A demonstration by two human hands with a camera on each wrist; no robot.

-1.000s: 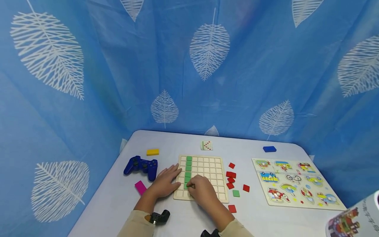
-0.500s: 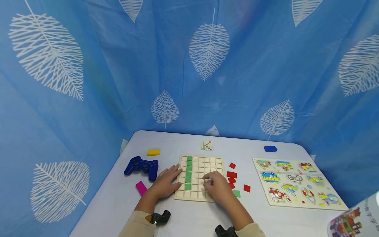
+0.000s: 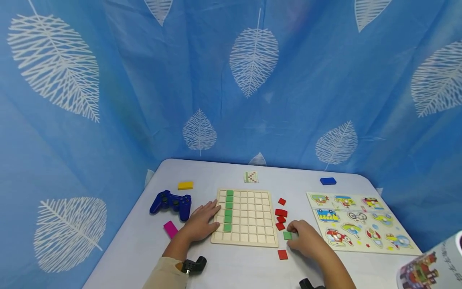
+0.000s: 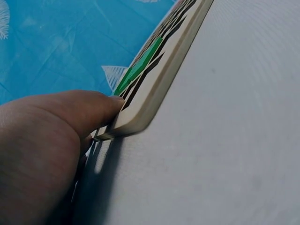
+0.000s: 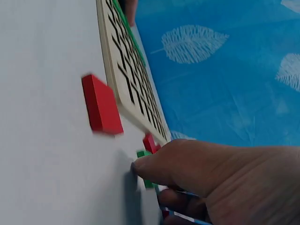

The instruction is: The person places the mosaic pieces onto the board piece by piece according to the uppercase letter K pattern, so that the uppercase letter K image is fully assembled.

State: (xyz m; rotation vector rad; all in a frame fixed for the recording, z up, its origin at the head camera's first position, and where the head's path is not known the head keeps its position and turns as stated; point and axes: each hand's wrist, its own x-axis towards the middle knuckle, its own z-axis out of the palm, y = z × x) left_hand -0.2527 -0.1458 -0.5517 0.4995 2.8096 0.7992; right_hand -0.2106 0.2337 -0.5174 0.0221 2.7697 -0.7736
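Observation:
A wooden grid board (image 3: 244,239) lies on the table with a column of several green tiles (image 3: 228,219) set near its left side. My left hand (image 3: 199,222) rests at the board's left edge, fingers extended; in the left wrist view its thumb touches the board's corner. To the right of the board, my right hand (image 3: 306,239) has thumb and index finger at opposite edges of a loose green square tile (image 3: 287,235), which lies flat on the table. In the right wrist view the thumb hides part of that green tile (image 5: 142,153).
Several red tiles (image 3: 281,212) lie along the board's right side, one (image 3: 283,254) nearer the front. A small pattern card (image 3: 251,177) lies behind the board. Around it are a blue game controller (image 3: 171,203), yellow, pink and blue blocks, a picture puzzle (image 3: 357,224) and a patterned cup (image 3: 429,265).
My right hand has left the green column, crossed the board rightward and come down at the loose green tile. A red tile beyond it is no longer visible. The left hand stays put.

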